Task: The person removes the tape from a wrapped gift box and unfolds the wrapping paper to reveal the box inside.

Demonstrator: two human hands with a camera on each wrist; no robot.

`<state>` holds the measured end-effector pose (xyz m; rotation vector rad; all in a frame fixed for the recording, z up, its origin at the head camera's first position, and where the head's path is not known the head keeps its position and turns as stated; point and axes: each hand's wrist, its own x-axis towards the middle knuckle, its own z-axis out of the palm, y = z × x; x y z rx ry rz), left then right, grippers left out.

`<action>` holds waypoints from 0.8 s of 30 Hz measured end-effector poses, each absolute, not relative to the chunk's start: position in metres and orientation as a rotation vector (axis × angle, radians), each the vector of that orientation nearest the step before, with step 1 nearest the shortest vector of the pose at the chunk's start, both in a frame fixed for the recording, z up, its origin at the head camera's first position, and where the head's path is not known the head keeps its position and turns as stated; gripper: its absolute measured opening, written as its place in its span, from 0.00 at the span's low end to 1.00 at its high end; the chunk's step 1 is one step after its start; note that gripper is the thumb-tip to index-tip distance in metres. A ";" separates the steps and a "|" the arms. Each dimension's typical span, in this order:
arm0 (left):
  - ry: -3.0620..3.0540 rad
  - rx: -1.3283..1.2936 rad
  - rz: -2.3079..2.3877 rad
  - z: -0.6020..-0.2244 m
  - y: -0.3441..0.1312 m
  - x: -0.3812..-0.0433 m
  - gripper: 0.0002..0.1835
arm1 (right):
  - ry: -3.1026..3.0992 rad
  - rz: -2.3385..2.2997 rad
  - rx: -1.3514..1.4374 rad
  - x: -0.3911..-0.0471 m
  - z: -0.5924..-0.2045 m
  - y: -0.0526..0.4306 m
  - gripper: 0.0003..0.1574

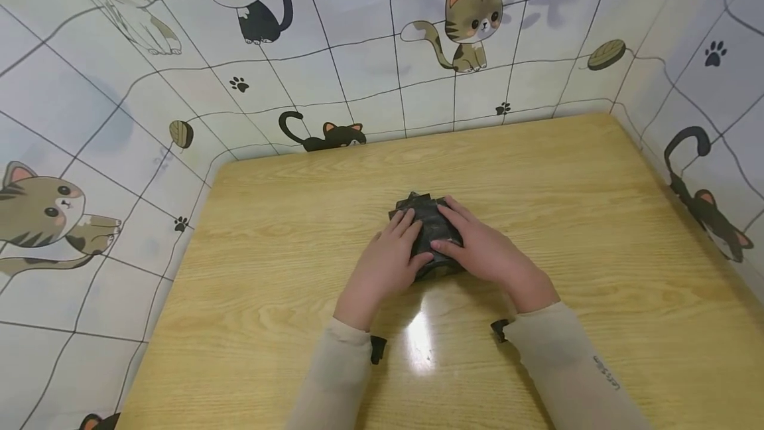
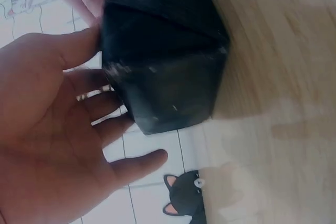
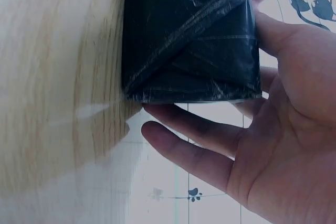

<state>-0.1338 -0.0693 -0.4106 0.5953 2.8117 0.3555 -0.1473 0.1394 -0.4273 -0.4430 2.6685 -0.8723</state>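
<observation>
A black package (image 1: 426,234), boxy and wrapped in shiny plastic or tape, rests on the wooden table. My left hand (image 1: 384,259) holds its left side, fingers over the upper edge and thumb at the near part. From the right, my right hand (image 1: 492,247) grips it, with thumb and index finger on top and the other fingers down the side. Folded, creased wrapping covers one end of the package (image 3: 205,51) in the right wrist view. In the left wrist view, some left fingertips are hidden behind the package (image 2: 168,87), while the little finger stands apart from it.
The wooden table (image 1: 286,251) stretches around the package on all sides. Walls (image 1: 358,78) with a cat and grid print stand at the back, left and right edges. A small black piece (image 1: 378,349) shows by each sleeve cuff.
</observation>
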 end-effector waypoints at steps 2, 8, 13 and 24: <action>2.800 0.584 0.413 -0.414 -0.072 -0.134 0.38 | 2.653 -0.877 -0.455 -0.148 -0.427 0.141 0.52; 2.774 0.584 0.522 -0.421 -0.077 -0.135 0.39 | 2.617 -0.902 -0.498 -0.147 -0.426 0.146 0.54; 2.785 0.591 0.543 -0.423 -0.077 -0.133 0.39 | 2.648 -0.895 -0.455 -0.144 -0.429 0.146 0.54; 2.830 0.568 0.562 -0.425 -0.081 -0.134 0.38 | 2.750 -0.817 -0.273 -0.130 -0.419 0.139 0.58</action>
